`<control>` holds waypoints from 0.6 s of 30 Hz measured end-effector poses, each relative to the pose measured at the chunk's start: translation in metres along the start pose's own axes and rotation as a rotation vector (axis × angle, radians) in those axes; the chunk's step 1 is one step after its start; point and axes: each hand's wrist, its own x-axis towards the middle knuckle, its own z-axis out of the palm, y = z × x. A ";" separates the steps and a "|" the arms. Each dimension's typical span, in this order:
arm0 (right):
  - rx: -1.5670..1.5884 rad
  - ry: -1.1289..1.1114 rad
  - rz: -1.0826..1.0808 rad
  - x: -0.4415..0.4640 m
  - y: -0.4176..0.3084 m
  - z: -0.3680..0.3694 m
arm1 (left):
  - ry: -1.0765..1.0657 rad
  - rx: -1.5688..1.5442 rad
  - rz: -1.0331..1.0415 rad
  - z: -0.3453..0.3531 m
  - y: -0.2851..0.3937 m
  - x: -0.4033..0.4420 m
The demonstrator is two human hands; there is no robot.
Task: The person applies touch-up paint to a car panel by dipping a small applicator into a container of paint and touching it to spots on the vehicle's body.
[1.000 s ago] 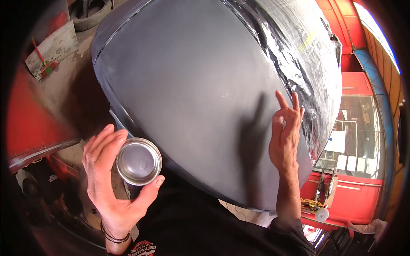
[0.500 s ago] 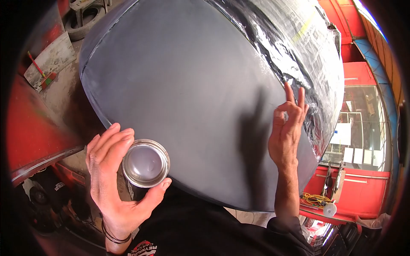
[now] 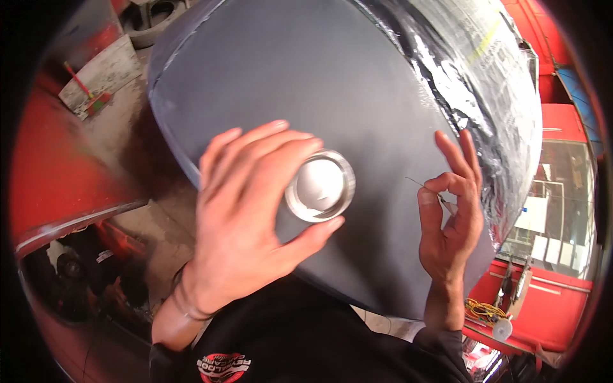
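A small round metal tin point(image 3: 321, 186), its shiny inside facing me, sits between the fingers and thumb of my left hand point(image 3: 246, 214). That hand is over the near part of a matte dark grey car panel point(image 3: 281, 83). Farther right, my right hand point(image 3: 454, 223) pinches a thin dark wire-like strand point(image 3: 414, 181) between thumb and index finger, its other fingers raised. What kind of strand it is I cannot tell. The right hand is above the panel's right side, close to the plastic sheeting.
Crinkled clear plastic sheeting point(image 3: 504, 108) covers the vehicle to the right of the panel. A red vehicle part point(image 3: 76, 185) stands at left, with a broom point(image 3: 96, 102) and tyre point(image 3: 150, 29) behind. At right are a red vehicle point(image 3: 562, 306) and a coiled yellow cable point(image 3: 482, 311).
My left hand has carried the tin right and upward, over the panel. My right hand has shifted slightly right in view and stays pinched; the strand now shows. The whole view has shifted a little.
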 end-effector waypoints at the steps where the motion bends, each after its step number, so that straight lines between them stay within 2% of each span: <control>1: -0.008 0.001 -0.030 0.005 -0.009 0.002 | 0.011 -0.013 0.012 0.007 0.000 0.005; 9: -0.176 -0.090 -0.124 0.031 -0.029 0.009 | 0.008 -0.049 0.041 0.045 0.010 0.021; 18: -0.201 -0.161 -0.105 0.027 -0.027 0.005 | -0.012 -0.037 0.018 0.051 0.010 0.024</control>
